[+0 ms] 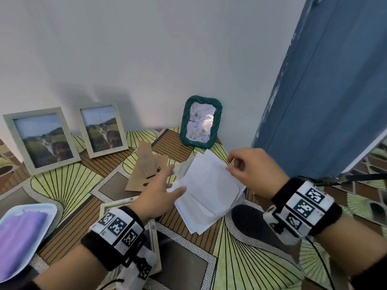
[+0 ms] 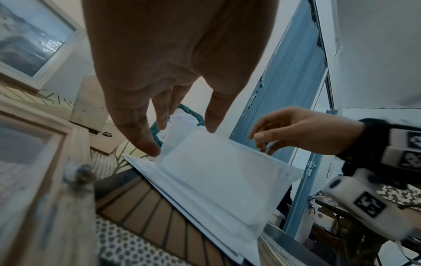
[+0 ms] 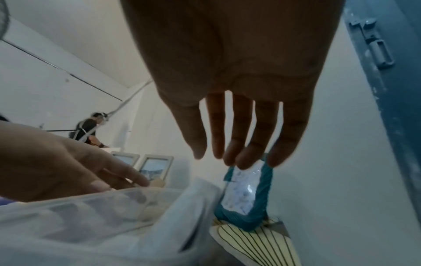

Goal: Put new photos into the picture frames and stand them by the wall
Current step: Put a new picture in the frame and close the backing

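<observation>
A stack of white photo sheets lies at the table's right edge with its top sheets lifted. My left hand holds the lifted sheets at their left edge, thumb on top and straight fingers behind. My right hand hovers with straight fingers, its thumb tip touching the top sheet's far right edge. Under my left wrist an empty pale frame lies flat. Its brown backing board lies beyond it. Two pale frames with cat photos lean on the wall.
A teal woven frame leans on the wall near the blue door. A white tray with a purple cloth sits at the front left. A dark object shows below the table's right edge. Another person stands far off.
</observation>
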The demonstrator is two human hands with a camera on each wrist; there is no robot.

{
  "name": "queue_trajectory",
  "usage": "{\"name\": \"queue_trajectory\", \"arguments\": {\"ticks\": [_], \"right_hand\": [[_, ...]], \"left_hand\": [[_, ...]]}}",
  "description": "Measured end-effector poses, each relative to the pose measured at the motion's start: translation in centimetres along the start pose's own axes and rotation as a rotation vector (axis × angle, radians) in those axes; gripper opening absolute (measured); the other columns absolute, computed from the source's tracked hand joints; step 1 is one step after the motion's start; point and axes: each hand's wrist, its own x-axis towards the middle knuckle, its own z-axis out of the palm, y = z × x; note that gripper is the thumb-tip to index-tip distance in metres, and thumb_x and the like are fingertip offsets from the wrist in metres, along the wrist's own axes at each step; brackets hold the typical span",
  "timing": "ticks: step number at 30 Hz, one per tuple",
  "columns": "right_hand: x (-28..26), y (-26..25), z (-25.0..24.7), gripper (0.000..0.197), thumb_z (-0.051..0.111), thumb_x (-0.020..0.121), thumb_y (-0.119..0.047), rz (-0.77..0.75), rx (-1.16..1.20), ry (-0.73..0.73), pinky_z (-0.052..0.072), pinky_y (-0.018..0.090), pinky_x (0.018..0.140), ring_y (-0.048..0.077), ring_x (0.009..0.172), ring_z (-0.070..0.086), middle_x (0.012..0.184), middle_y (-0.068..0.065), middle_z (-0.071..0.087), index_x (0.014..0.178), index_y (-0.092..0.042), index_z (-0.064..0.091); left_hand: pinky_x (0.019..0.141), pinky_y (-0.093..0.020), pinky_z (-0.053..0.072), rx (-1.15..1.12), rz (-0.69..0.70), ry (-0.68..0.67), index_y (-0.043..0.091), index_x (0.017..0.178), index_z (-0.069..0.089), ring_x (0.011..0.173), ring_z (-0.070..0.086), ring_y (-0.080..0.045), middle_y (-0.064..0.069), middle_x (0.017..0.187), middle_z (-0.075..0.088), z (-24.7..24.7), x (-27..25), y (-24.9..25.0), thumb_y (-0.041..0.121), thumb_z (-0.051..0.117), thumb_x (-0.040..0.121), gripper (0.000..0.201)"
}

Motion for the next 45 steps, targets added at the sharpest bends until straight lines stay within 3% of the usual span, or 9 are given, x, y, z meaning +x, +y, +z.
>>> {"name": "queue_trajectory", "arguments": {"ticks": [4,8,14,21,26,33,36,39,45], "right_hand": [[1.4,1.4,-0.1,0.006,0.074,0.085,-0.026,0.147,0.074,-0.177,0.054,0.033,0.075,0.016,0.079,0.062,0.081,-0.003,0.065,0.087,-0.022,0.07],[1.9,1.9,0.5,0.011,0.077,0.082,-0.026,0.228,0.208,-0.154,0.046,0.022,0.063,0.012,0.072,0.06,0.078,-0.002,0.066,0.085,-0.021,0.068],[1.9,2.1,1.4,0.017,0.073,0.086,-0.029,0.263,0.231,-0.185,0.044,0.024,0.066,0.015,0.077,0.061,0.078,0.001,0.068,0.076,-0.017,0.068],[2.0,1.7,0.3,0.012,0.065,0.09,-0.024,0.244,0.225,-0.026,0.042,0.02,0.062,0.019,0.082,0.062,0.081,0.001,0.067,0.08,-0.018,0.067],[2.5,1.1,-1.9,0.011,0.054,0.097,-0.02,0.199,0.151,0.037,0.047,0.032,0.073,0.021,0.083,0.06,0.087,0.002,0.064,0.09,-0.016,0.062],[3.2,-0.2,-6.6,0.015,0.051,0.099,-0.019,0.106,0.17,0.155,0.041,0.026,0.058,0.013,0.065,0.054,0.076,-0.001,0.061,0.085,-0.02,0.055],[3.2,-0.9,-7.7,0.016,0.052,0.098,-0.021,0.101,0.28,0.209,0.033,0.016,0.049,0.003,0.05,0.046,0.058,-0.012,0.054,0.082,-0.02,0.055],[2.6,-1.7,-7.2,0.015,0.054,0.098,-0.02,0.107,0.473,0.279,0.031,0.024,0.052,0.006,0.045,0.035,0.048,-0.011,0.047,0.083,-0.015,0.056],[0.3,-4.6,-2.5,0.009,0.063,0.094,-0.013,0.159,0.847,0.374,0.046,0.024,0.064,0.013,0.07,0.062,0.08,0.005,0.071,0.094,-0.022,0.061]], "left_hand": [[0.095,-0.033,0.046,0.006,0.001,-0.017,0.03,0.152,0.024,0.119,0.051,-0.017,0.007,0.15,0.038,0.0,0.0,0.1,0.033,0.064,0.093,0.072],[0.099,-0.039,0.049,0.017,-0.017,-0.023,0.028,0.152,0.024,0.118,0.054,-0.019,0.007,0.151,0.039,-0.2,0.2,0.3,0.034,0.066,0.092,0.075],[0.098,-0.04,0.05,0.004,-0.027,-0.016,0.026,0.153,0.023,0.117,0.054,-0.019,0.005,0.151,0.039,0.0,0.1,0.5,0.03,0.067,0.092,0.075],[0.1,-0.047,0.05,-0.011,-0.022,-0.011,0.025,0.151,0.027,0.115,0.058,-0.021,0.005,0.15,0.04,-0.1,-0.1,0.8,0.028,0.067,0.091,0.072],[0.099,-0.046,0.051,0.0,-0.012,-0.017,0.027,0.147,0.031,0.113,0.058,-0.019,0.007,0.149,0.04,0.0,0.1,1.0,0.027,0.066,0.092,0.065],[0.091,-0.035,0.053,0.01,-0.01,-0.016,0.028,0.15,0.027,0.114,0.057,-0.017,0.006,0.151,0.037,-0.3,0.1,0.8,0.028,0.066,0.092,0.07],[0.088,-0.029,0.053,-0.041,0.025,0.048,0.03,0.151,0.028,0.113,0.058,-0.015,-0.003,0.146,0.04,-1.3,-0.2,1.1,0.026,0.067,0.092,0.071],[0.076,-0.02,0.052,-0.125,0.112,0.169,0.039,0.142,0.039,0.104,0.059,-0.004,0.006,0.133,0.049,-3.3,-1.3,1.8,0.026,0.066,0.091,0.059],[0.075,-0.026,0.058,-0.28,0.29,0.473,0.037,0.107,0.062,0.091,0.067,-0.012,0.008,0.102,0.069,-8.0,-5.4,1.4,0.014,0.068,0.09,0.029]]}}
